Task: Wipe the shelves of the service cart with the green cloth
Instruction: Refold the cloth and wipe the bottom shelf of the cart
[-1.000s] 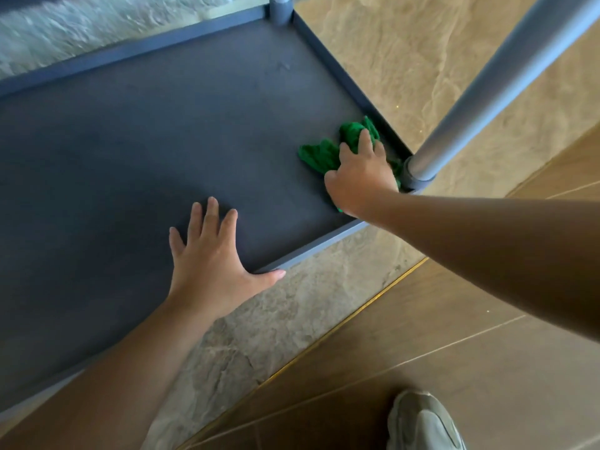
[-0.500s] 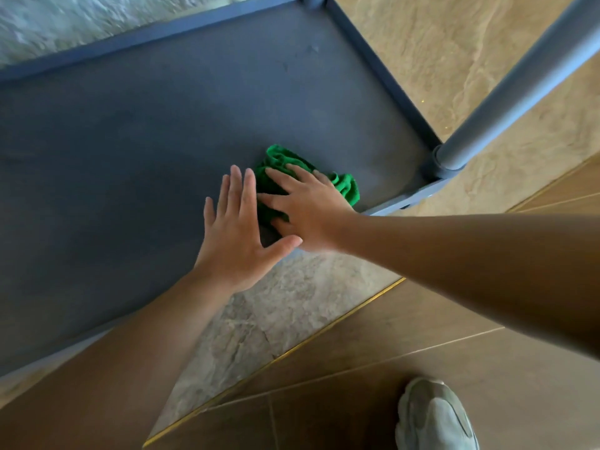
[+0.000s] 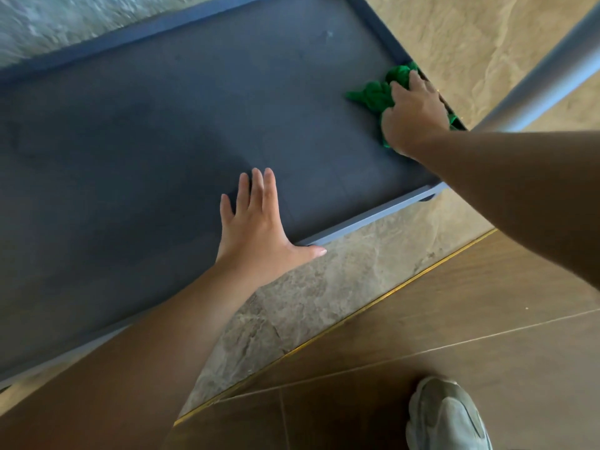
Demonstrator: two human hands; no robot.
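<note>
Green cloth sits gripped under my right hand (against the shelf rim); left hand lies flat, well apart.

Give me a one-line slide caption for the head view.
Head view: right hand holds the green cloth against the right side of the shelf; left hand rests flat by its front rim.

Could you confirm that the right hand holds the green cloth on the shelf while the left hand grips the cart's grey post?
Not quite: the head view shows the left hand lying flat and open on the shelf by its front rim, not gripping the post. The right hand does hold the green cloth there.
</note>
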